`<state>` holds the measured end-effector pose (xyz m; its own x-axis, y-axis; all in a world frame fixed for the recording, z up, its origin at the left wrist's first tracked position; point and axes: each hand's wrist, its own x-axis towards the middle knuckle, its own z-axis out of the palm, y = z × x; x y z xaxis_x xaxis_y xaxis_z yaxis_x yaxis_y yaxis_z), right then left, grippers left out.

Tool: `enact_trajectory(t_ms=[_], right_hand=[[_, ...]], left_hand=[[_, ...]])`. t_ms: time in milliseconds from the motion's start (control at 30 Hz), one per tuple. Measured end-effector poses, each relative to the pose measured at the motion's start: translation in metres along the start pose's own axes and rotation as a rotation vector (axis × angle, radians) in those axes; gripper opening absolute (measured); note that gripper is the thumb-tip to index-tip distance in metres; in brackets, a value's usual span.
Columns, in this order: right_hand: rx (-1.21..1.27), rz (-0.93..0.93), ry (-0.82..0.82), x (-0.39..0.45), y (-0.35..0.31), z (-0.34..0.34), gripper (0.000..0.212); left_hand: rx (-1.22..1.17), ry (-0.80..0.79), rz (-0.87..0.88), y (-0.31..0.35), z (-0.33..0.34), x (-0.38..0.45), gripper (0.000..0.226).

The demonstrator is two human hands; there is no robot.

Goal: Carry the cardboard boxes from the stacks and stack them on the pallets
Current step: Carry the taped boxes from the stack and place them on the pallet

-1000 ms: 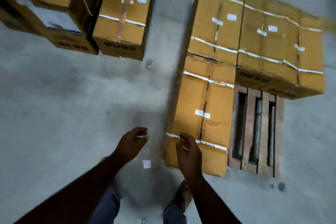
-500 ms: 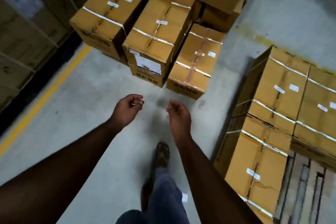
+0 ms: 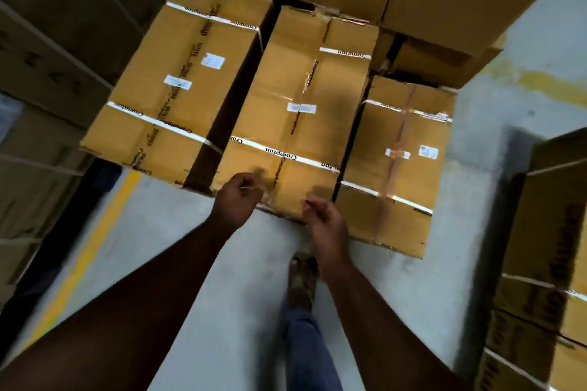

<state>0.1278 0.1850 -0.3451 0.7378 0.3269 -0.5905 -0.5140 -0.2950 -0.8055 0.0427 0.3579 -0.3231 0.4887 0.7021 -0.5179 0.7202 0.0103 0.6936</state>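
Grey warehouse floor [image 3: 222,279], Crompton-taped cardboard boxes [image 3: 295,124], both hands loosely curled, holding nothing

Three strapped cardboard boxes [image 3: 295,111] side by side.

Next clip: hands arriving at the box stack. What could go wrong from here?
1. The middle box sits wedged between the left box and right box; pulling it may drag either.
2. Left hand and right hand both sit at its near edge, so a grip there could slip.
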Motion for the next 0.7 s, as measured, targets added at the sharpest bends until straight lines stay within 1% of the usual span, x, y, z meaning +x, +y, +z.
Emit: enact_trajectory(t_ms=[67,100,133,167,200,233,267,300,333,367,400,433,467,500,567,667,700], right_hand=[[0.08,0.104,0.075,0.044,0.002,0.012,0.011],[0.078,0.151,0.129,0.062,0.006,0.015,0.011],[0.033,0.152,0.201,0.077,0.016,0.015,0.012],[-0.056,0.138,0.28,0.092,0.024,0.015,0.015],[-0.147,0.13,0.328,0.099,0.027,0.015,0.02],[-0.223,0.137,0.365,0.102,0.027,0.014,0.031],[-0.26,0.152,0.39,0.104,0.028,0.014,0.042],[-0.275,0.17,0.403,0.105,0.028,0.014,0.054],[-0.285,0.177,0.39,0.107,0.032,0.014,0.066],[-0.268,0.176,0.337,0.108,0.036,0.014,0.075],[-0.221,0.177,0.251,0.107,0.035,0.016,0.081],[-0.154,0.197,0.165,0.105,0.033,0.016,0.082],[-0.109,0.203,0.112,0.104,0.033,0.014,0.08],[-0.083,0.208,0.097,0.101,0.03,0.01,0.077],[-0.099,0.195,0.084,0.087,0.019,-0.007,0.074],[-0.1,0.157,0.002,0.043,-0.009,-0.037,0.069],[-0.092,0.142,-0.021,0.023,-0.02,-0.047,0.063]], left_hand=[[0.127,-0.009,-0.013,-0.006,-0.002,0.052,0.059],[0.233,-0.005,-0.04,-0.014,-0.001,0.075,0.075],[0.336,0.014,-0.059,-0.019,0.0,0.09,0.082],[0.43,0.104,-0.104,-0.017,0.009,0.1,0.074],[0.531,0.213,-0.121,-0.016,0.015,0.109,0.054],[0.53,0.215,-0.177,-0.018,0.017,0.118,0.054],[0.549,0.234,-0.211,-0.024,0.016,0.13,0.061],[0.534,0.112,-0.267,-0.03,0.007,0.137,0.064],[0.538,0.08,-0.248,-0.053,0.005,0.151,0.076],[0.462,-0.047,-0.243,-0.062,-0.001,0.159,0.097],[0.393,-0.168,-0.246,-0.059,-0.015,0.158,0.112],[0.345,-0.22,-0.241,-0.058,-0.025,0.155,0.113],[0.308,-0.203,-0.224,-0.052,-0.032,0.15,0.105],[0.27,-0.169,-0.206,-0.043,-0.037,0.14,0.096],[0.161,-0.127,-0.143,-0.031,-0.047,0.118,0.088],[-0.04,-0.112,-0.05,-0.013,-0.062,0.068,0.058],[-0.085,-0.11,-0.032,-0.007,-0.066,0.045,0.053]])
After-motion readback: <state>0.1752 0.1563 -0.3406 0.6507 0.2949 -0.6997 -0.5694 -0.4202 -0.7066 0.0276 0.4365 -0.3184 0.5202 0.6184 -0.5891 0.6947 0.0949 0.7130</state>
